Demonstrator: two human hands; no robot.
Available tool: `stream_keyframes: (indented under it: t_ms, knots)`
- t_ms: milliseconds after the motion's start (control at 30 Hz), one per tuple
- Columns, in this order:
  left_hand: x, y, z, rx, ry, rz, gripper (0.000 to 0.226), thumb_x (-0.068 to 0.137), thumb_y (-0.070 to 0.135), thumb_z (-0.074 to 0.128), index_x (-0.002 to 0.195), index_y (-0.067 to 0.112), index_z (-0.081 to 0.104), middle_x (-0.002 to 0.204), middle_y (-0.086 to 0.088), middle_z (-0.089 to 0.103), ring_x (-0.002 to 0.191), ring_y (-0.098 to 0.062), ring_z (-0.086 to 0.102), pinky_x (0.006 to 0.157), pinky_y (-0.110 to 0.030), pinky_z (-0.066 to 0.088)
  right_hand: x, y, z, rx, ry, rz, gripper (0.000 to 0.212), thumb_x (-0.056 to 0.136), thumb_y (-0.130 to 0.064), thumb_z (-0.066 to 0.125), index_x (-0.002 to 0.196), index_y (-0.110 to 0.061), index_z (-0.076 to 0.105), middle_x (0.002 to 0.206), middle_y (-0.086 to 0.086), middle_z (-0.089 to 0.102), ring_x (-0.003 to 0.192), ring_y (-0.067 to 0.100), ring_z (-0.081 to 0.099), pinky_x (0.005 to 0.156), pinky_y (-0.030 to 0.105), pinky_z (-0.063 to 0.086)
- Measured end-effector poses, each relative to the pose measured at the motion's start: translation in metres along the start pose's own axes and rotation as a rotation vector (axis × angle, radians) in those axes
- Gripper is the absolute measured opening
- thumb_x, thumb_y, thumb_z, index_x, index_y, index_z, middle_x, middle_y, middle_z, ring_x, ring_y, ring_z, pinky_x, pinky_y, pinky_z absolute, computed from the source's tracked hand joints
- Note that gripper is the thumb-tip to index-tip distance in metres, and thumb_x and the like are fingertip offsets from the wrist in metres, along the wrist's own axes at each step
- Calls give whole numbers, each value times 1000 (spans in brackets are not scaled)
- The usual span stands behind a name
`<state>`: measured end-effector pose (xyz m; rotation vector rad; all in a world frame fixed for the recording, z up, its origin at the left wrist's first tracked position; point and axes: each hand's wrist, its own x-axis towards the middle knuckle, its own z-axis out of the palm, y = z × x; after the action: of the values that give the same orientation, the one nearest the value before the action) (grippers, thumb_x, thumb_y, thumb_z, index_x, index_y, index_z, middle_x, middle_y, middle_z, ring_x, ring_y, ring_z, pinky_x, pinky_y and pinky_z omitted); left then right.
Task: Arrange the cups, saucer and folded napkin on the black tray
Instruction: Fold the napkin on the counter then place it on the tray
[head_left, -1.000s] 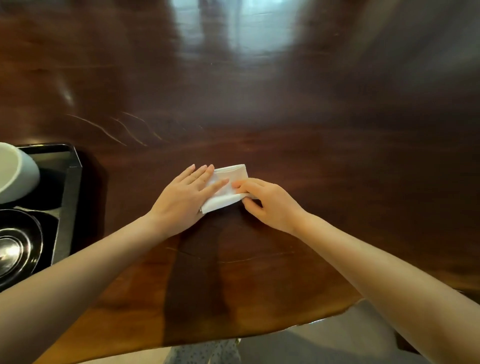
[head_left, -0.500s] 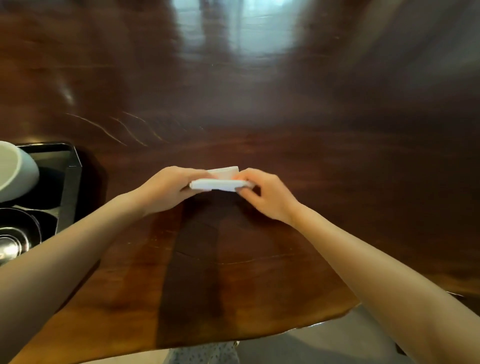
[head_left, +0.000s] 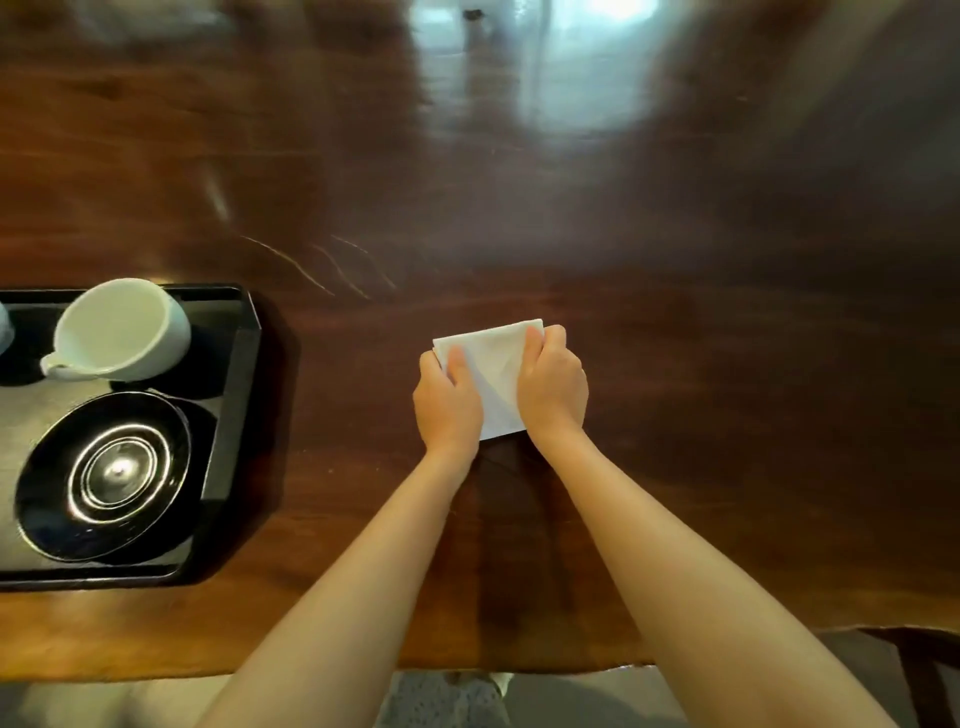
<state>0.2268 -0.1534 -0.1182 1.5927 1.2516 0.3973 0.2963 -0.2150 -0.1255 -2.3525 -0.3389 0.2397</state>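
Observation:
A white folded napkin (head_left: 493, 371) is held between both hands over the middle of the dark wooden table. My left hand (head_left: 447, 402) grips its left edge and my right hand (head_left: 553, 387) grips its right edge. The black tray (head_left: 236, 374) lies at the left. On it, at the back, a white cup (head_left: 122, 330) rests tipped on its side, mouth toward me. A glossy black saucer (head_left: 104, 475) sits at the tray's front. The edge of another pale cup (head_left: 4, 327) shows at the far left, mostly cut off.
The wooden table (head_left: 727, 415) stretches wide to the right and back, with light scratches (head_left: 322, 265) behind the tray. Its front edge (head_left: 519, 665) runs just below my forearms, with the floor beyond.
The napkin, earlier pressed flat and then lifted edge-on, is now held with its face toward me by both hands. The view has shifted, so more of the tray shows.

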Motion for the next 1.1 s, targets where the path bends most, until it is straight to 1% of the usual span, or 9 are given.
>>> stream_keyframes:
  t_ms: [133, 267, 400, 533, 633, 767, 900, 1000, 1100]
  knots:
    - [-2, 4, -6, 99, 78, 14, 39, 101, 36, 27, 101, 5, 50, 83, -2, 54, 82, -27, 57, 69, -39, 48, -4, -8, -3, -133, 1, -44, 40, 102, -30, 22, 95, -1, 48, 86, 18, 68, 79, 39, 62, 60, 34, 35]
    - [-3, 21, -26, 117, 110, 27, 41, 101, 36, 23, 102, 6, 51, 85, -4, 55, 86, -29, 60, 74, -41, 51, -10, -32, -8, -125, -30, -35, 41, 102, -31, 21, 97, -1, 49, 91, 17, 67, 83, 37, 63, 61, 34, 36]
    - [1, 40, -63, 114, 135, -7, 40, 102, 37, 23, 107, 9, 51, 103, -11, 63, 96, -29, 61, 82, -40, 53, -15, -76, -6, -119, -86, -51, 44, 102, -33, 18, 100, -2, 50, 96, 16, 67, 86, 35, 63, 62, 32, 36]
    - [12, 55, -118, 136, 190, 28, 40, 102, 36, 23, 114, 9, 50, 111, -10, 63, 100, -23, 61, 77, -31, 50, -28, -132, 4, -147, -101, -142, 43, 102, -30, 19, 103, 0, 51, 98, 20, 67, 88, 38, 64, 62, 31, 39]
    - [22, 56, -166, 105, 213, 48, 42, 101, 35, 22, 109, 5, 50, 108, -15, 63, 98, -30, 60, 74, -35, 44, -47, -173, 17, -153, -120, -178, 43, 102, -28, 19, 103, 1, 50, 102, 23, 66, 93, 41, 62, 64, 34, 37]
    - [38, 36, -234, 55, 212, 14, 42, 101, 37, 22, 102, 6, 50, 104, -16, 63, 98, -35, 59, 80, -39, 43, -87, -223, 51, -129, -143, -195, 44, 102, -29, 19, 103, 1, 50, 104, 23, 66, 96, 41, 61, 66, 35, 35]
    - [53, 6, -314, 48, 181, -18, 45, 101, 40, 21, 107, 8, 52, 101, -12, 62, 96, -31, 59, 83, -39, 48, -136, -271, 99, -95, -164, -155, 44, 102, -31, 18, 104, 0, 50, 107, 23, 65, 99, 41, 60, 70, 38, 39]
    - [69, -18, -372, 114, 170, 0, 43, 101, 39, 21, 107, 7, 49, 103, -14, 61, 95, -31, 59, 77, -41, 47, -168, -307, 139, -63, -210, -98, 46, 101, -32, 17, 110, -2, 51, 112, 22, 63, 104, 40, 58, 79, 40, 42]
    - [79, -39, -420, 117, 182, -1, 44, 101, 39, 21, 108, 7, 50, 103, -14, 62, 93, -31, 57, 74, -38, 44, -198, -335, 172, 13, -252, -41, 47, 101, -37, 17, 109, -6, 53, 108, 19, 63, 91, 34, 56, 73, 35, 37]
